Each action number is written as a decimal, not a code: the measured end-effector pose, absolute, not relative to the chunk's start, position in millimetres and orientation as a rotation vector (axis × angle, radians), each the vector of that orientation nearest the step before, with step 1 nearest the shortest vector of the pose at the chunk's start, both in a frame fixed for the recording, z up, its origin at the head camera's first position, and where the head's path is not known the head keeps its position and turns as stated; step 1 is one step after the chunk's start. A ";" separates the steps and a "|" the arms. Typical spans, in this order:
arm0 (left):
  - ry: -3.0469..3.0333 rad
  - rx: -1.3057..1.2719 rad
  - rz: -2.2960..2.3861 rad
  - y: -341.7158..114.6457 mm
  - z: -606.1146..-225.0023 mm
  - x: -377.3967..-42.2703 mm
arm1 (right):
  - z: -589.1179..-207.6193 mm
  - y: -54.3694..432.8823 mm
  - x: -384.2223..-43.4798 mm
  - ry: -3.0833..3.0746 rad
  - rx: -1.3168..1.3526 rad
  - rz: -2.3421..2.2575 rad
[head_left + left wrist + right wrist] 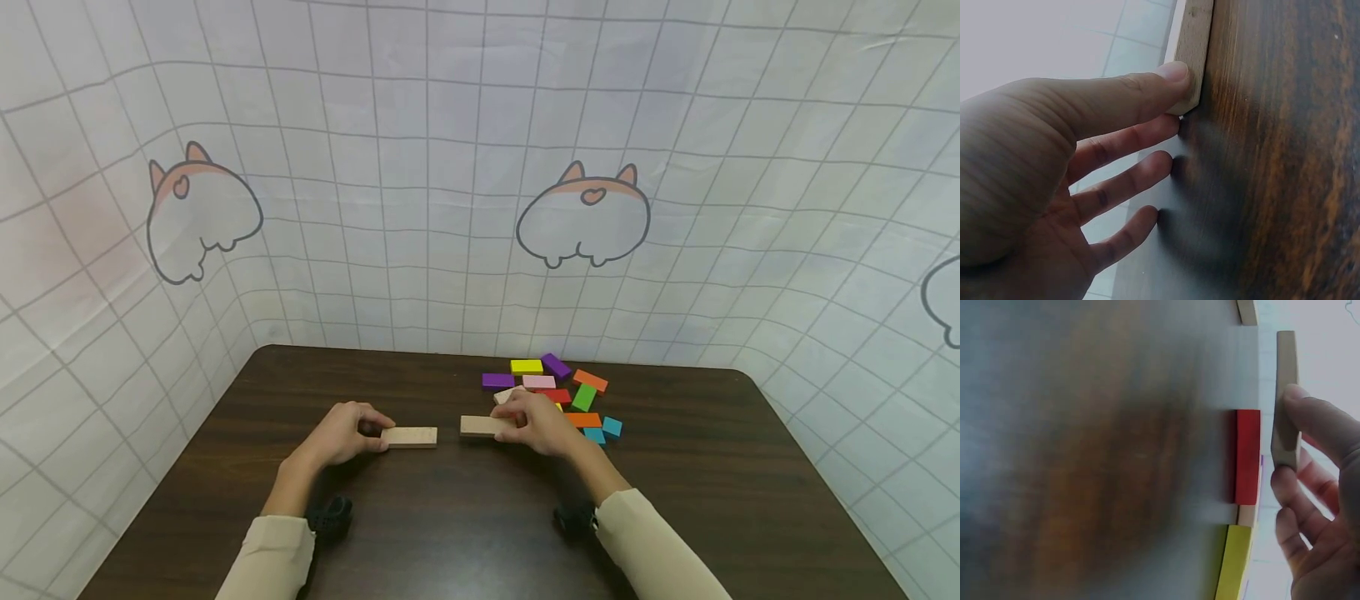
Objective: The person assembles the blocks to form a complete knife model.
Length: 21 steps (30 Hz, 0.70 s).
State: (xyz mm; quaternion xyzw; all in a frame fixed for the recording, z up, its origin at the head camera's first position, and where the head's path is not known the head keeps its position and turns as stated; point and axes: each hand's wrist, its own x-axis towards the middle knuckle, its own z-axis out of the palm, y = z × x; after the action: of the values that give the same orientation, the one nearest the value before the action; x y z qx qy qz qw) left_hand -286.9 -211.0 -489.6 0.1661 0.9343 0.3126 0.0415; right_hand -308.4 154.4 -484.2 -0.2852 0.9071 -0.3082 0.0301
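- The left hand [343, 435] pinches a pale tan, long, flat wooden block [410, 437] between thumb and fingers.
- This block lies on the dark brown wooden table [450, 525]. Its long way runs side to side, and its free end points right.
- It sits just to the right of the left hand, which has only its left end.
- The right hand [542, 423] pinches a second pale tan wooden block [478, 427] by its right end.
- That one also runs side to side. Its free end points left, at the first block, with a small gap between them.
- It sticks out to the left of the right hand, and the right wrist view shows it up off the table.
- Behind and beside the right hand are more blocks, like a red one [557, 397], a green one [584, 397] and a yellow one [527, 367].
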 end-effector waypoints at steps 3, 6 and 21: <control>2.861 0.515 0.955 -210.9 -490.2 -287.7 | -486.2 159.1 -298.9 2.766 -0.847 -0.959; 2.858 0.512 0.951 -211.5 -490.3 -287.9 | -488.5 162.7 -291.5 2.750 -0.830 -0.927; 2.832 0.541 0.942 -212.4 -488.3 -287.0 | -498.0 164.9 -281.5 2.762 -0.721 -0.895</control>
State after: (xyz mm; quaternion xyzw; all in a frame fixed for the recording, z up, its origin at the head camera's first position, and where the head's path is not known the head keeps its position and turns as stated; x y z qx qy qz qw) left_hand -287.0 -212.4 -488.3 0.1781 0.9323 0.3102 0.0540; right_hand -281.5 164.9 -498.0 -0.2404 0.9207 -0.2983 0.0752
